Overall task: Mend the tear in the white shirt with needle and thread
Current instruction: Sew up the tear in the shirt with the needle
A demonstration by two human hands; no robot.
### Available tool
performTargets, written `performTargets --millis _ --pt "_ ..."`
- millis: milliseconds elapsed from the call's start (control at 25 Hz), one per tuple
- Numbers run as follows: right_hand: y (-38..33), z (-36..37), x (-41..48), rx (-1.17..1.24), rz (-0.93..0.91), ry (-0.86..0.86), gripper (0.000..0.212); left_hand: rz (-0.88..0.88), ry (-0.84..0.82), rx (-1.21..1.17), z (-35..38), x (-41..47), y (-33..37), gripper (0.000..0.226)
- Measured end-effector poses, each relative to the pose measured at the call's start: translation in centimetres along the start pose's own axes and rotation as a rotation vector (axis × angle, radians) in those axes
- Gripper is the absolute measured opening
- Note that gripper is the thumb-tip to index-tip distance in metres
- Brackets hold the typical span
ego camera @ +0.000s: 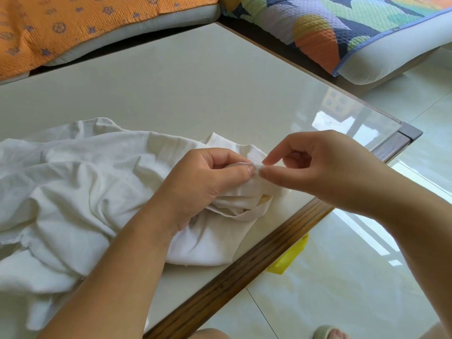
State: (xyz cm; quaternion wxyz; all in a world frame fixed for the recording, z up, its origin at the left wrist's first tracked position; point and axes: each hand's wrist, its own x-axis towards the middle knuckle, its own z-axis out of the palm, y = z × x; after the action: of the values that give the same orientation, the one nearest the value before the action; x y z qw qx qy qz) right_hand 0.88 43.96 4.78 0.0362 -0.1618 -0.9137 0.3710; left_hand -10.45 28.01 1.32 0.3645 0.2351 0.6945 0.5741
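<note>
The white shirt (pixel 80 192) lies crumpled across the near left of the table, one end bunched up by the front edge. My left hand (pixel 205 184) grips a folded ridge of that fabric between thumb and fingers. My right hand (pixel 318 167) meets it from the right, its thumb and forefinger tips pinched together at the fold, right against my left thumb. Something very thin sits in that pinch. Whether it is the needle or thread is too small to tell. The tear itself is hidden between my fingers.
The table (pixel 195 89) has a pale glossy top and a wooden front edge (pixel 244 272). Sofa cushions, orange (pixel 73 28) and multicoloured (pixel 342 28), border its far sides. A yellow object (pixel 291 258) lies on the tiled floor under the table edge.
</note>
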Motion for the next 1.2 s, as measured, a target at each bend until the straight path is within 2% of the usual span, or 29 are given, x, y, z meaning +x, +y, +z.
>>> performTargets --millis 160,280,440,520,600,760,1200 --pt "0.1 1.2 0.0 -0.062 -0.093 0.158 0.008 -0.018 -0.004 -0.016 0.0 0.0 0.1 0.007" --pt "0.1 1.4 0.1 -0.076 -0.132 0.263 0.014 -0.026 -0.005 -0.003 0.1 -0.1 0.1 0.007" --pt "0.0 1.6 0.2 -0.107 -0.164 0.409 0.010 -0.020 -0.018 0.017 0.0 -0.1 0.1 0.018" --pt "-0.1 1.6 0.3 -0.114 -0.171 0.454 0.010 -0.015 -0.016 0.024 0.0 -0.1 0.1 0.015" --pt "-0.2 1.4 0.2 -0.075 -0.140 0.448 0.010 0.001 -0.013 -0.001 0.0 -0.1 0.1 0.015" --pt "-0.5 1.0 0.1 0.026 -0.064 0.342 0.008 0.040 -0.047 -0.092 0.1 -0.2 0.1 0.029" --pt "-0.5 0.6 -0.1 0.023 -0.020 0.279 0.010 0.048 -0.018 -0.110 0.4 -0.1 0.2 0.015"
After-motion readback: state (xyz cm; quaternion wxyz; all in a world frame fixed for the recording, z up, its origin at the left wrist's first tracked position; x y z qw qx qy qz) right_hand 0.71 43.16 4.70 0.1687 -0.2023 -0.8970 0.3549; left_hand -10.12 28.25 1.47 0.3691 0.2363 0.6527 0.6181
